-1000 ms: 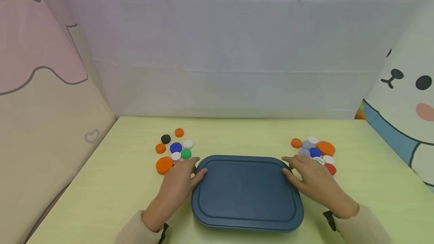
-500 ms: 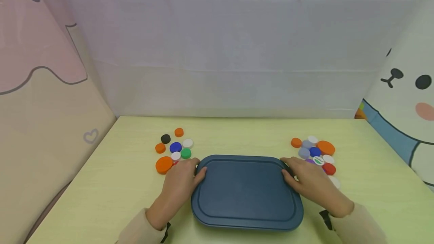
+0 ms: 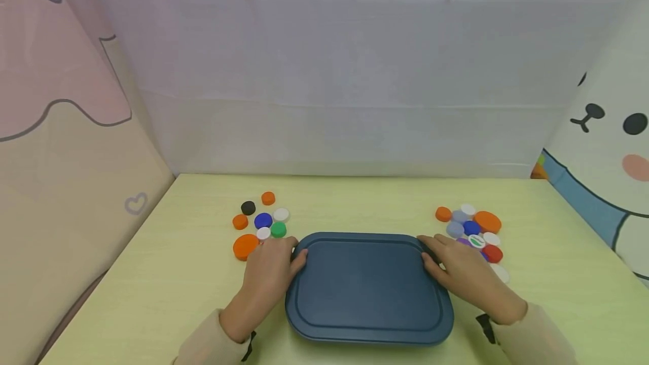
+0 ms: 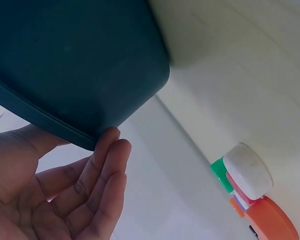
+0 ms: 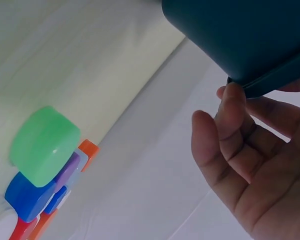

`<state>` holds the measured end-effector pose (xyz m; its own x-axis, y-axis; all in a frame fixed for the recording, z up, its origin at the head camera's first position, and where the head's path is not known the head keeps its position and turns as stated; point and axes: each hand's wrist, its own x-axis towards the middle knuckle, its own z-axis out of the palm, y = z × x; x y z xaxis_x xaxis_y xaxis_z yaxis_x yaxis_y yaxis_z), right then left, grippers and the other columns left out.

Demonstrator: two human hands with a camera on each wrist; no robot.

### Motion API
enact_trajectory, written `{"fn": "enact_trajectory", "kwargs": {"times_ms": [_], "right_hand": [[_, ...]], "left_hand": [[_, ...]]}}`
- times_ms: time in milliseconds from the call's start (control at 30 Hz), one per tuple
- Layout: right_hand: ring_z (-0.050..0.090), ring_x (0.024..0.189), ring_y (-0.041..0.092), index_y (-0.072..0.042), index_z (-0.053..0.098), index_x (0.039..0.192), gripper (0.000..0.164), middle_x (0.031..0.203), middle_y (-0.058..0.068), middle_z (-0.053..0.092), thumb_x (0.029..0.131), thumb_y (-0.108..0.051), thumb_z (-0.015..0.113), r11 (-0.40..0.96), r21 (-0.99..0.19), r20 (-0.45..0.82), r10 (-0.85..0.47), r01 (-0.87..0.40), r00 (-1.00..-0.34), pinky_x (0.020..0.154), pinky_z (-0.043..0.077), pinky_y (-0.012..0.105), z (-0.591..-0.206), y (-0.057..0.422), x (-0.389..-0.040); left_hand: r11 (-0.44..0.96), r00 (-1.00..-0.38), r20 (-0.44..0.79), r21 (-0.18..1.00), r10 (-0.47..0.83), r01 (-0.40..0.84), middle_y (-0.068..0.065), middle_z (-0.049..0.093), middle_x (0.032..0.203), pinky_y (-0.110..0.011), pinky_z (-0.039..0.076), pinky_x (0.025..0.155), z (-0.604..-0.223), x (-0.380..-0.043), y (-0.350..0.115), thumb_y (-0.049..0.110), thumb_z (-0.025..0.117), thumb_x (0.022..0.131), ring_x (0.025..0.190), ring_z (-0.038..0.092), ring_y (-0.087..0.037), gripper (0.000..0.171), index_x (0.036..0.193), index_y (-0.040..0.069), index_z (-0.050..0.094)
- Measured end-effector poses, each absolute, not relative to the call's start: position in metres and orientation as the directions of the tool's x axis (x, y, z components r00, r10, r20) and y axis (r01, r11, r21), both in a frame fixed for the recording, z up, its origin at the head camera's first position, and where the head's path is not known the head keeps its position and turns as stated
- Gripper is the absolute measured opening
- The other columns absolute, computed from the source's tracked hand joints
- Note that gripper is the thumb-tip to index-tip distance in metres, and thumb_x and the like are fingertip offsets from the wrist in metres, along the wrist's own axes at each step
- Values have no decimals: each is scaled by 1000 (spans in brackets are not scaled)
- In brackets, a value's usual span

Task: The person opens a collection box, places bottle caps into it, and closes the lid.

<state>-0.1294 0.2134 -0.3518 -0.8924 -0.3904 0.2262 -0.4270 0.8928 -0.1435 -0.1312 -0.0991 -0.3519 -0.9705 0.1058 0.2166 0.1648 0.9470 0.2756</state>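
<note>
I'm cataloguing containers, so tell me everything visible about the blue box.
The dark blue box has rounded corners, smooth, plastic-looking walls and a flat top, apparently a closed lid, with a groove inside its rim. Contents are hidden. It appears to rest upright on the table. The left hand and right hand grip its far corners.

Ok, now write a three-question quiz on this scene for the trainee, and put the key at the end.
1. True or false: the left hand and the right hand hold opposite sides of the dark blue container.
2. Choose: in the head view, beyond the left hand, the farthest cap is A) green, B) orange, C) black.
3. Fill in: in the right wrist view, the largest-looking cap is ____.

Key: 1 true; 2 B; 3 green.
</note>
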Motion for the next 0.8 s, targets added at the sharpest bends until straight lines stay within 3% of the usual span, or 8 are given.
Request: {"fn": "enact_trajectory", "kwargs": {"times_ms": [300, 800], "right_hand": [[37, 57, 4, -4, 61, 114, 32, 72, -4, 50, 85, -17, 61, 892, -139, 240, -390, -429, -889, 49, 31, 18, -351, 213, -128], [32, 53, 3, -3, 61, 115, 32, 66, -6, 43, 85, -14, 59, 878, -175, 255, -395, -444, -882, 47, 28, 17, -347, 213, -130]], "left_hand": [[954, -966, 234, 251, 106, 166, 0, 38, 49, -19, 25, 39, -348, -129, -98, 28, 67, 81, 44, 38, -13, 24, 66, 9, 61], [967, -964, 248, 206, 98, 151, 0, 40, 50, -19, 24, 39, -341, -126, -97, 29, 67, 81, 43, 37, -14, 27, 64, 10, 59]]}}
